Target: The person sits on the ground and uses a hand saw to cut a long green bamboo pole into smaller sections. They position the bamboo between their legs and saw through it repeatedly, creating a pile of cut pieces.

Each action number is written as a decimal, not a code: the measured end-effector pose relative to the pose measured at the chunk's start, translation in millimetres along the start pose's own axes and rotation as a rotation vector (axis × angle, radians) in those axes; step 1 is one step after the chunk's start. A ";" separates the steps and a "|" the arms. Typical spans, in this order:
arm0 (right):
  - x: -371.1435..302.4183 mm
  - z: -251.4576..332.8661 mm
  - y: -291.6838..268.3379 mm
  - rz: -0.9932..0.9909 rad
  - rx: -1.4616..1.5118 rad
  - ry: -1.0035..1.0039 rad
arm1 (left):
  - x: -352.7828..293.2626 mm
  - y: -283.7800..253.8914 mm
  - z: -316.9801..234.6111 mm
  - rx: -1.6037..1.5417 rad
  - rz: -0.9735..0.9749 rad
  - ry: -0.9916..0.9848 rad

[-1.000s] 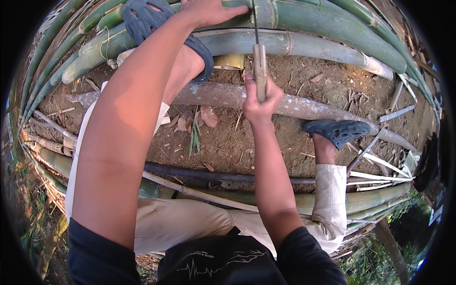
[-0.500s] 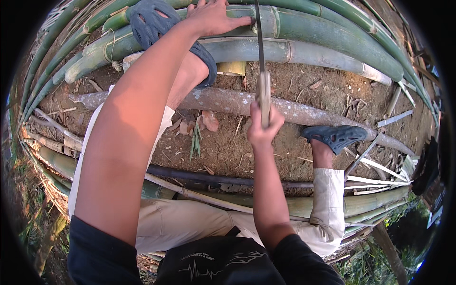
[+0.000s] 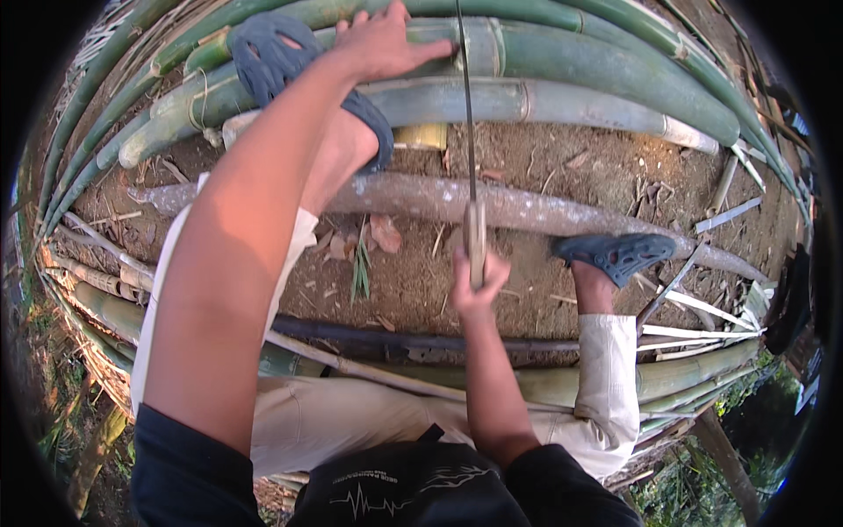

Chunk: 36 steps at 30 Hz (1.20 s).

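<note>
My right hand [image 3: 475,283] is wrapped round the pale handle of a handsaw [image 3: 476,241], whose thin blade points away from me. The blade lies across a thick green bamboo pole [image 3: 606,68] close to one of its pale node rings. Just left of the blade, my left hand [image 3: 379,44] rests on the bamboo, fingers spread and thumb stretched toward the saw. My left foot, in a dark blue clog [image 3: 272,54], also stands on the bamboo. Whether the blade has cut into the pole is hard to make out.
A greyish bamboo pole [image 3: 597,104] lies nearer to me, then a rough log [image 3: 421,195] across the dirt. My right foot, in a matching clog [image 3: 625,255], is beside that log. Split bamboo strips [image 3: 694,332] lie at the right, and more poles [image 3: 676,376] run beneath me.
My right hand has drawn the saw back toward my body, with the handle now lower. My left hand stays on the bamboo in nearly the same place.
</note>
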State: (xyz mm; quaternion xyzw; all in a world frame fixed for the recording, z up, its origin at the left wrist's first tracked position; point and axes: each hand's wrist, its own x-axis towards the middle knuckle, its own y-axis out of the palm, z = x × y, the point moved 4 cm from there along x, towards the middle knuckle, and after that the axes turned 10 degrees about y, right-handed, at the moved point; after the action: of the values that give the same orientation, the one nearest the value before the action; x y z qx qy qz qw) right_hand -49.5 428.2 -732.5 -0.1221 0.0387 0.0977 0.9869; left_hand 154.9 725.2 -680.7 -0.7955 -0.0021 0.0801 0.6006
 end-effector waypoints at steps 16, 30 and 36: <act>-27.0 48.6 -20.0 -0.115 -0.130 -0.034 | 7.9 -5.9 -9.7 -0.020 0.078 0.020; -7.1 51.5 -7.9 -0.122 -0.121 0.002 | 2.2 0.1 -14.0 0.000 0.115 0.030; 70.0 70.8 18.9 -0.125 0.035 0.073 | 9.7 5.3 -3.7 0.000 -0.007 0.033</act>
State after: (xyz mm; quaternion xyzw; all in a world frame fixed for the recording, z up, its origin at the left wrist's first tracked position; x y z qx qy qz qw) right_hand 18.8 476.6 -675.4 -0.1106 0.0684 0.0306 0.9910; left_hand 164.5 721.2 -685.9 -0.7968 0.0051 0.0650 0.6007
